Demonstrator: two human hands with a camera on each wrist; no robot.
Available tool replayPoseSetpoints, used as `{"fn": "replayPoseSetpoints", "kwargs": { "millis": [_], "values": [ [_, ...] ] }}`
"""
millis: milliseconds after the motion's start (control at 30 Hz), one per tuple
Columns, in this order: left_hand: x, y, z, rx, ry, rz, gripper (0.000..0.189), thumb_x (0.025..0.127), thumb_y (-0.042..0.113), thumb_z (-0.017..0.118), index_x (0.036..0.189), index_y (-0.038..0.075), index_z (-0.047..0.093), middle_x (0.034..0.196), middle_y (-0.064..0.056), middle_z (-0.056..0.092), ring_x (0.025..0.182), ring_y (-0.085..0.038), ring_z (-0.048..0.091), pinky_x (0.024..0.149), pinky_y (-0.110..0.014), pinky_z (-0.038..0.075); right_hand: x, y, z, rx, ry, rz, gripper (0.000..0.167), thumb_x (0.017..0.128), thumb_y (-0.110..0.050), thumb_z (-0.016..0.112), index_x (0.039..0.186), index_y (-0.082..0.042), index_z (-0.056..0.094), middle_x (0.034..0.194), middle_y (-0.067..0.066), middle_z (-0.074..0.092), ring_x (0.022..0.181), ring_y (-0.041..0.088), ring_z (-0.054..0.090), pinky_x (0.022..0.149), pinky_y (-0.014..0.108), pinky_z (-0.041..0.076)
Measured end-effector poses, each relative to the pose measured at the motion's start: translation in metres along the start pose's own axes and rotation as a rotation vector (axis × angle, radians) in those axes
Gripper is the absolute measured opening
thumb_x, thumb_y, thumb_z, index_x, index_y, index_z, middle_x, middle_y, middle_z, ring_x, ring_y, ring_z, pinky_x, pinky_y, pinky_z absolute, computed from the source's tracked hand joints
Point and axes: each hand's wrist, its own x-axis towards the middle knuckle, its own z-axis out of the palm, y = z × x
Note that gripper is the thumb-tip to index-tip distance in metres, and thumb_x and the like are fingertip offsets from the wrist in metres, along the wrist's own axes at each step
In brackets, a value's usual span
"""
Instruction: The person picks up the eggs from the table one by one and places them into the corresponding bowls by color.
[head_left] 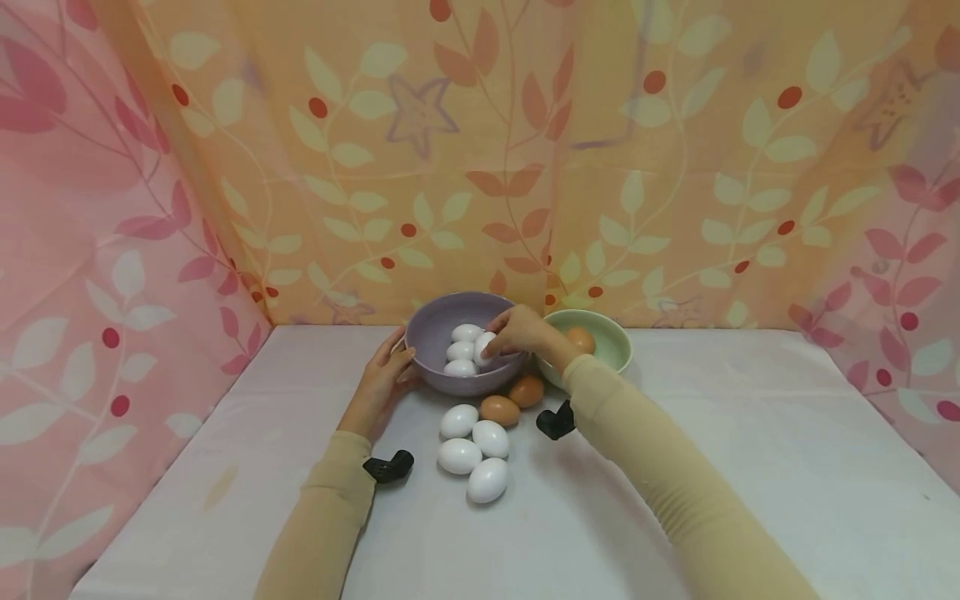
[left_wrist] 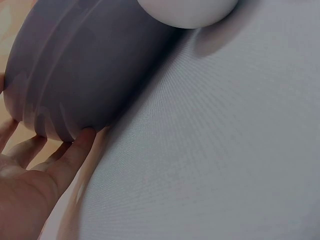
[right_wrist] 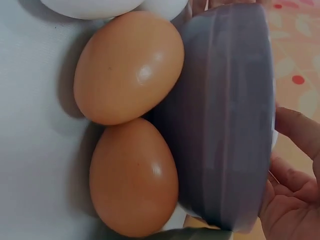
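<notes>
A purple bowl (head_left: 431, 329) holds several white eggs (head_left: 462, 351). My left hand (head_left: 382, 372) grips it at its left side, thumb near the rim; in the left wrist view, the fingers (left_wrist: 75, 157) touch the bowl's outer wall (left_wrist: 95, 65). Over the right part of the bowl, my right hand (head_left: 522, 331) pinches a white egg (head_left: 484, 347) between thumb and fingers. In the right wrist view the bowl wall (right_wrist: 225, 120) hides that egg almost wholly. Two brown eggs (right_wrist: 129, 67) lie on the table against or close to the bowl.
Several white eggs (head_left: 460, 457) lie grouped on the white tablecloth (head_left: 675, 500) in front of the bowl. A light green bowl (head_left: 617, 340) with at least one brown egg (head_left: 581, 339) stands to the right, partly behind my right forearm. Patterned curtains (head_left: 480, 167) enclose the back and sides.
</notes>
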Motion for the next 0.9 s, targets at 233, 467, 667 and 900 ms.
{"fn": "replayPoseSetpoints", "kwargs": {
  "millis": [233,467,667,900],
  "values": [
    [0.001,-0.002,-0.001,-0.001,-0.002,0.006,0.063,0.103,0.014,0.052,0.159,0.022,0.024,0.166,-0.004,0.023,0.142,-0.029,0.039,0.114,-0.051,0.036,0.007,-0.001,0.011,-0.022,-0.009,0.003,0.044,0.070,-0.005,0.087,0.111,0.004,0.072,0.083,0.001,0.068,0.064,0.005,0.062,0.065,0.020,0.057],
    [0.002,-0.002,0.000,0.006,0.001,0.001,0.063,0.103,0.015,0.053,0.159,0.023,0.026,0.166,-0.003,0.024,0.141,-0.029,0.041,0.114,-0.049,0.037,0.010,-0.003,0.018,-0.100,-0.018,0.019,0.040,0.070,-0.010,0.089,0.105,0.001,0.072,0.074,-0.004,0.066,0.063,0.008,0.063,0.062,0.020,0.052],
    [0.002,-0.001,0.000,0.003,0.005,0.001,0.062,0.103,0.017,0.053,0.159,0.024,0.026,0.166,-0.003,0.024,0.140,-0.028,0.041,0.114,-0.048,0.037,0.013,-0.004,0.021,-0.132,-0.013,0.029,0.041,0.069,-0.012,0.090,0.104,0.001,0.073,0.067,-0.005,0.065,0.064,0.012,0.066,0.066,0.025,0.055],
    [0.001,-0.002,0.000,0.011,0.002,0.002,0.062,0.103,0.019,0.055,0.158,0.025,0.028,0.166,-0.002,0.025,0.142,-0.027,0.041,0.115,-0.049,0.036,0.017,-0.002,0.025,-0.083,-0.016,0.062,0.032,0.069,-0.003,0.088,0.098,0.004,0.074,0.063,-0.002,0.066,0.055,0.009,0.065,0.059,0.022,0.055]
  ]
}}
